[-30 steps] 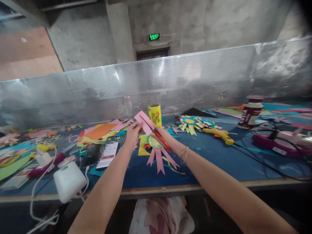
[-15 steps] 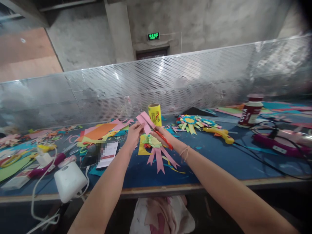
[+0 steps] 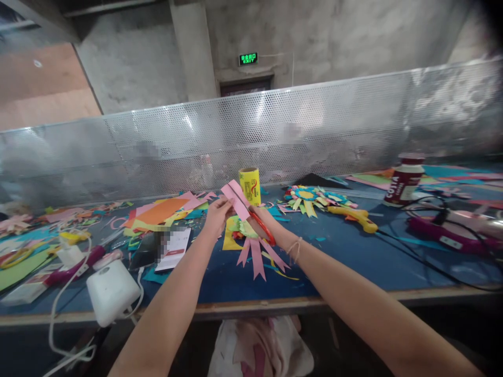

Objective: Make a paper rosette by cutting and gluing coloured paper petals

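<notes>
My left hand [image 3: 219,213] pinches the lower left edge of a pink paper strip [image 3: 238,203]. Around the red handles of a pair of scissors [image 3: 264,230], my right hand [image 3: 264,217] is closed, and the dark blades lie along the strip. Just below the hands, a paper rosette [image 3: 247,229] with a light green ruffle and pink notched tails [image 3: 257,257] rests on the table, partly covered by the strip and scissors. A yellow paper piece [image 3: 231,241] sits under its left side.
Behind the hands stands a yellow roll [image 3: 255,188]. More finished rosettes [image 3: 305,195], a yellow glue gun [image 3: 356,215] with a black cord and a brown bottle [image 3: 404,180] are to the right. Left are a phone [image 3: 175,251], a white adapter [image 3: 113,290] and orange paper [image 3: 157,213].
The scissors in my right hand have shifted slightly left and turned, their handles nearer the strip. My left hand stays almost in place with the pink paper.
</notes>
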### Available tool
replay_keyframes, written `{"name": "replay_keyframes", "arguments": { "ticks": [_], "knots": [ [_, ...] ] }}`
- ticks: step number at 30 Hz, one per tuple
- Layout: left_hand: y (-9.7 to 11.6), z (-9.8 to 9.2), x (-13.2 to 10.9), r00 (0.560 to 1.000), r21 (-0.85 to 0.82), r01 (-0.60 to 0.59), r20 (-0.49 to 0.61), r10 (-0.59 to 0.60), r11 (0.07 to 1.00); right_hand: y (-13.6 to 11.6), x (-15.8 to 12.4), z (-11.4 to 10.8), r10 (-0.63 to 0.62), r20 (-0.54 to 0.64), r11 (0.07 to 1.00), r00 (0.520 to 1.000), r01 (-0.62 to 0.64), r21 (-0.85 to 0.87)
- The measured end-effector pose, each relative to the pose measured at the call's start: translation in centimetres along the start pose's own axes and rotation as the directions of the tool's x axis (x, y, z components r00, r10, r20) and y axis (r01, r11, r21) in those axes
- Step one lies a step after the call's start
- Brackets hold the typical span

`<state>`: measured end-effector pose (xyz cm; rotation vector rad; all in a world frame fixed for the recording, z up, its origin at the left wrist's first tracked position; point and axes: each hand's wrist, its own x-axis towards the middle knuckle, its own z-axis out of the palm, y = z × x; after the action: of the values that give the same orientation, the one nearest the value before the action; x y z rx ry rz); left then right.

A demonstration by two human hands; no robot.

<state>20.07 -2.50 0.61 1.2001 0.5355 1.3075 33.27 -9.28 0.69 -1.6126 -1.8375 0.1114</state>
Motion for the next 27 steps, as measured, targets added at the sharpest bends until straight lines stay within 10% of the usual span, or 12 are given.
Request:
{"name": "replay_keyframes", "arguments": {
  "ticks": [27],
  "knots": [
    [-0.8, -0.5, 0.3, 0.997, 0.064, 0.032, 0.068, -0.036, 0.997, 2.2, 0.6, 1.2, -0.085, -0.131, 0.976, 0.988, 0.109, 0.186]
  ]
}}
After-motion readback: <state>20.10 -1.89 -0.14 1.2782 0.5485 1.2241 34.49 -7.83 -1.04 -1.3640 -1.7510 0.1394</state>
